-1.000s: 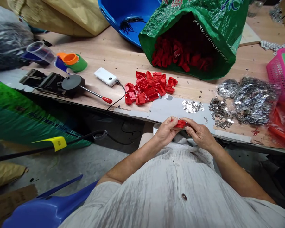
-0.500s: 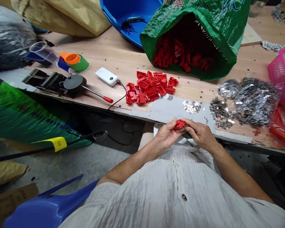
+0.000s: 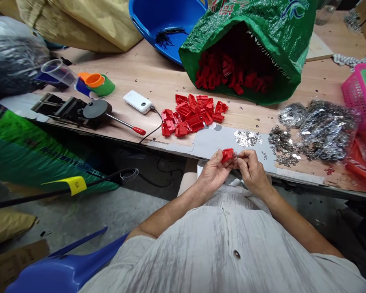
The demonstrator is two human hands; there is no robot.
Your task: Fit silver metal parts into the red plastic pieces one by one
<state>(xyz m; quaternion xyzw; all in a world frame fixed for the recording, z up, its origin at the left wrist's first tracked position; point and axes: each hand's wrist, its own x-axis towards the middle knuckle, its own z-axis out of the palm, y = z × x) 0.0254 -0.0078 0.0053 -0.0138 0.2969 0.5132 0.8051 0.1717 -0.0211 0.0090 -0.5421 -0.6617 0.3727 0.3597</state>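
My left hand (image 3: 212, 173) pinches a small red plastic part (image 3: 227, 155) at the table's front edge. My right hand (image 3: 251, 171) is closed beside it, fingertips pinched against the part's right side; what they hold is too small to make out. A pile of the same red parts (image 3: 192, 114) lies on the wooden table (image 3: 158, 79) beyond my hands. More fill an open green sack (image 3: 253, 49). Small shiny metal pieces (image 3: 247, 137) are scattered on a grey sheet (image 3: 213, 142) just past my fingers.
Bags of metal pieces (image 3: 320, 126) lie at right by a pink basket (image 3: 358, 93). A white power bank (image 3: 138, 101), a black lever press with a red-tipped handle (image 3: 88, 112), cups (image 3: 93, 81) and a blue tub (image 3: 164, 20) sit left and behind. A blue chair (image 3: 64, 268) stands below.
Both hands have lifted slightly. The right hand's fingers have slid off the top of the red part and now pinch at its right side, so the part shows more.
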